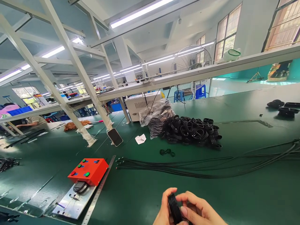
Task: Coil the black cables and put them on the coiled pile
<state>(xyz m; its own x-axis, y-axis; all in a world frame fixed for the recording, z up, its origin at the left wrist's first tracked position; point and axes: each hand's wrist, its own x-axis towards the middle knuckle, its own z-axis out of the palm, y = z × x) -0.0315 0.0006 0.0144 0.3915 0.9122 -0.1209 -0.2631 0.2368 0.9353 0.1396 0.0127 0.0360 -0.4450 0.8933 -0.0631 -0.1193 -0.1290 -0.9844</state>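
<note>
Low in the view, a small coil of black cable (174, 208) is held between both hands. My left hand (163, 208) grips it from the left side, the thumb and fingers closed around its edge. On the other side, my right hand (199, 209) pinches the coil with thumb and fingers. The lower part of the coil is cut off by the frame. Beyond the hands, a bundle of long black cables (187, 167) runs across the green table (140, 197). Several small black rings (167, 152) lie behind it, near a heap of coiled black cables (192, 129).
At left sit an orange button box (90, 171) on a metal plate (74, 203) and a steel ruler (98, 193). A phone (115, 137) leans by a frame post. A plastic bag (159, 117) stands before a white machine (136, 107). More black coils (287, 111) lie far right.
</note>
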